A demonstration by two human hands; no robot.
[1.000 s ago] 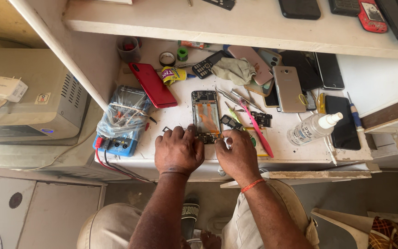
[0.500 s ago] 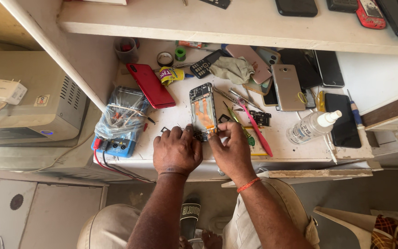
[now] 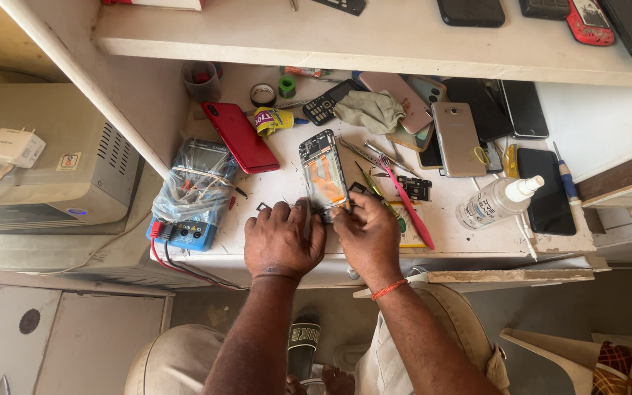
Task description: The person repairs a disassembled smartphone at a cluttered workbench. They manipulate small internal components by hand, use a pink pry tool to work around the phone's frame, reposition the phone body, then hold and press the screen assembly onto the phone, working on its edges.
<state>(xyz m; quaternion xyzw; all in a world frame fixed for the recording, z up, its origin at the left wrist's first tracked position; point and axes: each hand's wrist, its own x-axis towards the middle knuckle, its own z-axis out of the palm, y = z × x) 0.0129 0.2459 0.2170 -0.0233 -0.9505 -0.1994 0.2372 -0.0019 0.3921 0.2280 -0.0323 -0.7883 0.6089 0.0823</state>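
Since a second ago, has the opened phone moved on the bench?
No. The opened phone lies beside the red phone, just as before.

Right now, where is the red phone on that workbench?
In the head view the red phone lies on the left of the bench, tilted, between the bagged multimeter and the opened phone that both hands are working on.

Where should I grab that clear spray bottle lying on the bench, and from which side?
Take the spray bottle around its clear body, coming down from above. It lies on its side on the bench, white nozzle pointing up-right toward a dark phone, so the long round barrel is the widest free part. Both hands, left hand and right hand, are at the opened phone.
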